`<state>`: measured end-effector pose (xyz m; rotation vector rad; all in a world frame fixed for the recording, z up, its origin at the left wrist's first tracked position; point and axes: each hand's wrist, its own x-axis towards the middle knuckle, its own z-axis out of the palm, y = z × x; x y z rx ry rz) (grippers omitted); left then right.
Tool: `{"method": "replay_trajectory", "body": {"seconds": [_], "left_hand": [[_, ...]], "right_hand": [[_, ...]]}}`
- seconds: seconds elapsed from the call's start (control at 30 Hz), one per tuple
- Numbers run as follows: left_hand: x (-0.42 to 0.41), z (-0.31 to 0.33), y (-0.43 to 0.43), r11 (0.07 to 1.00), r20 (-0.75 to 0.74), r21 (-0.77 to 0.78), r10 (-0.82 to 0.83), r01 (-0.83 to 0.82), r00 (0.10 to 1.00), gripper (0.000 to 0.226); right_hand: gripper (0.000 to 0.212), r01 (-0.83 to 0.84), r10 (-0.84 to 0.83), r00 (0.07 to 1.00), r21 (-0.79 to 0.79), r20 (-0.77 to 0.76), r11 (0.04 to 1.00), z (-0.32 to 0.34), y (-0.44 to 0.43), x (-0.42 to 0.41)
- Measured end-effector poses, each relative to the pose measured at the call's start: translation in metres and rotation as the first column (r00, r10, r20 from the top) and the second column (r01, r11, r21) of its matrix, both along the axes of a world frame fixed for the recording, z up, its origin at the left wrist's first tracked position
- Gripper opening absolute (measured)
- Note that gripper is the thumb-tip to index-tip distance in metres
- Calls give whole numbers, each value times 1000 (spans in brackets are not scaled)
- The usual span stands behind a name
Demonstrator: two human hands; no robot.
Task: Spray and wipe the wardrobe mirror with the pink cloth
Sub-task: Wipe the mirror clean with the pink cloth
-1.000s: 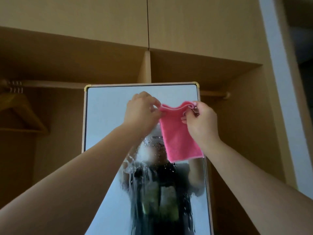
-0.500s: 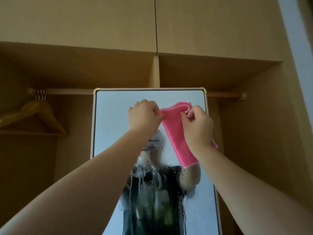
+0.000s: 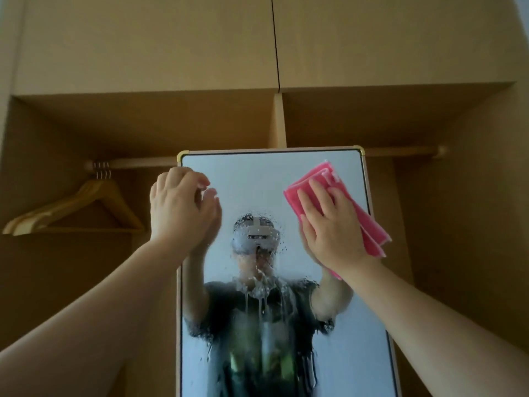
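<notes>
**Wipe begun at upper right of mirror; spray already on the glass**

Step in hand, by judgement: wiping. Droplets and runs (image 3: 259, 285) covered the middle of the wardrobe mirror (image 3: 257, 179), below and between the two hands, so the spraying part looked done.

Far to the left of the left hand, wooden hangers (image 3: 77, 207) hung from the rail (image 3: 134, 162); not involved.

Left hand (image 3: 183, 210): raised near the mirror's upper left corner, fingers loosely curled, thumb and forefinger apart, nothing held. Whether it touched the glass or frame could not be told.

Right hand (image 3: 329, 224): palm flat, fingers spread, pressing the folded pink cloth (image 3: 369, 222) against the glass near the upper right corner. The cloth stuck out above the fingertips and to the right of the palm, its outer edge reaching the frame. It was pinned under the palm, not pinched.

Next move, by judgement: sweep the cloth leftward and downward into the wet patch, keeping flat pressure so the fold does not slip. The runs were heading down the glass, so the lower streaks need catching soon.
</notes>
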<state>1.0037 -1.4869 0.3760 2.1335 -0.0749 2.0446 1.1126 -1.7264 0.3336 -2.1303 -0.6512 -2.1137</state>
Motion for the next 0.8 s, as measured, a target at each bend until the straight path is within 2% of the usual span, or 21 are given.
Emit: {"method": "replay_trajectory", "body": {"seconds": [0.13,0.23,0.33,0.47,0.63,0.8], "left_hand": [[-3,-21,14,994,-38,-94,-55,51,998,31],[4,-35,23,960,-105,-229,-188,160,977,29],[22,-47,32,950,-178,-247,-240,192,954,29],[33,-48,36,924,-211,-301,-305,235,929,43],[35,-48,36,916,-237,-314,-329,248,914,48],[40,-47,40,930,-269,-286,-309,231,912,49]], "right_hand": [[47,-61,62,998,-114,7,992,4,-4,7],[49,-43,41,999,-156,-18,987,5,-8,11],[53,-74,62,996,-217,-64,973,8,-13,16],[56,8,-35,996,-299,-86,954,14,-22,24],[63,119,-153,982,-268,-108,956,22,-22,30],[63,135,-165,976,-193,-145,972,32,-23,38]]}}
